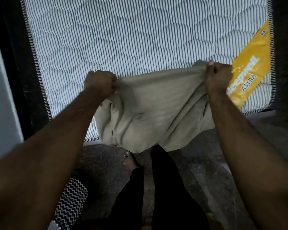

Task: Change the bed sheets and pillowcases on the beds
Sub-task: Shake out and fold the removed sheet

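Observation:
A bare mattress (123,39) with thin dark stripes and a quilted top fills the upper view. A beige sheet (156,110) hangs bunched over its near edge, stretched between my two fists. My left hand (99,83) grips the sheet's upper left corner with curled fingers. My right hand (218,78) grips the upper right corner the same way. The sheet's lower folds droop down in front of my legs, hiding the mattress's near edge in the middle.
A yellow brand label (249,68) crosses the mattress's near right corner. A dark bed frame (23,80) runs along the left, beside a pale wall (0,97). A zigzag-patterned cloth (71,201) lies on the dark speckled floor (198,171) by my feet.

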`<state>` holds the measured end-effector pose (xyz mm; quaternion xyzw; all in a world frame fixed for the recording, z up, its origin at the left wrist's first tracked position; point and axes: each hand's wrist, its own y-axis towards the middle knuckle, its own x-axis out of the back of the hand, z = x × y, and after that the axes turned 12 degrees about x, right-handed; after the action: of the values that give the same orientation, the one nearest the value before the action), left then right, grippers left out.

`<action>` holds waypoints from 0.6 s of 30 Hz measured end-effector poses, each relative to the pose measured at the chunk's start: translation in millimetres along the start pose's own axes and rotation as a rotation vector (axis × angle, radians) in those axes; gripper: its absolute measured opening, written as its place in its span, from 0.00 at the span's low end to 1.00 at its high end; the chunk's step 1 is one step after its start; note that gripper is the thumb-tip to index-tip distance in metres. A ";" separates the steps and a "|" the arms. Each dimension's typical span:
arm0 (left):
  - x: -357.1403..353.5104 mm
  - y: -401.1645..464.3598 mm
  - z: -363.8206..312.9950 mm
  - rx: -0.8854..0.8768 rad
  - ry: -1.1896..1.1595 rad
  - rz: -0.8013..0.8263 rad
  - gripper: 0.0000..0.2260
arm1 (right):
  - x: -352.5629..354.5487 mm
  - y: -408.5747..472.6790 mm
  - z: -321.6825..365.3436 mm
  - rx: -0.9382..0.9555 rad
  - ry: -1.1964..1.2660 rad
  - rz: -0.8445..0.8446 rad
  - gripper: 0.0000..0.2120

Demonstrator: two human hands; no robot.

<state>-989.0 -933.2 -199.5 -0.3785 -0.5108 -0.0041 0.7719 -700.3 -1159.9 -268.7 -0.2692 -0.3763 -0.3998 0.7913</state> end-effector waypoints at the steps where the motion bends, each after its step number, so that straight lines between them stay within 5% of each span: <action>1: -7.0 -0.2 1.8 0.065 0.013 -0.046 0.10 | -2.4 -1.6 -1.6 -0.007 -0.107 -0.009 0.23; 5: -36.2 -15.6 2.3 0.492 -0.431 -0.120 0.21 | -2.5 -22.6 17.6 -0.011 -0.127 0.013 0.27; 8: -62.8 -41.1 4.3 0.752 -1.073 0.039 0.53 | -1.2 -56.5 30.9 -0.161 -0.064 0.109 0.40; 10: -84.0 -63.7 6.9 0.786 -1.198 0.106 0.65 | -0.2 -83.1 30.5 -0.171 -0.139 0.153 0.46; 16: -125.6 -97.0 -6.4 0.621 -0.980 0.174 0.57 | -9.3 -122.2 34.0 -0.104 0.085 0.325 0.55; 18: -133.5 -97.8 -10.9 0.563 -0.998 0.230 0.51 | -16.5 -131.4 40.3 -0.025 0.231 0.445 0.49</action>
<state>-1082.7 -1060.2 -250.6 -0.1680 -0.7498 0.3943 0.5041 -832.0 -1193.8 -242.6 -0.3076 -0.2097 -0.2484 0.8943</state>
